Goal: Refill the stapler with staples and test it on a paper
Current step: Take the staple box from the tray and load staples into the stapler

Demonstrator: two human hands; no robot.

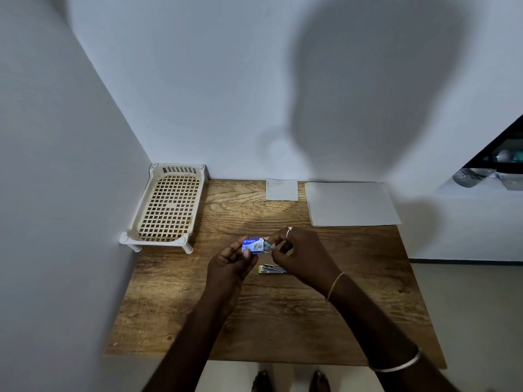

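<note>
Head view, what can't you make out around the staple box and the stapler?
- Stapler: head view, the right hand covers part; open or closed unclear.
- Staple box in the left hand: contents too small, and the right hand's grip on them is unclear.
- Small paper: marks too faint to read.
- Clear containers: cut off at the right edge.

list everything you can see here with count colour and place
table: 1, brown wood, against white walls
basket: 1, cream, table's far left corner
small paper: 1, white, far edge, middle
large paper: 1, white, far right corner
stapler: 1, yellow and metal, table centre, below the hands
staple box: 1, blue, held above the table
staples: one bunch, grey, at the box's open end
bottle: 1, clear, ledge at far right
left hand: 1, holds the staple box
right hand: 1, fingers pinch the staples
</note>
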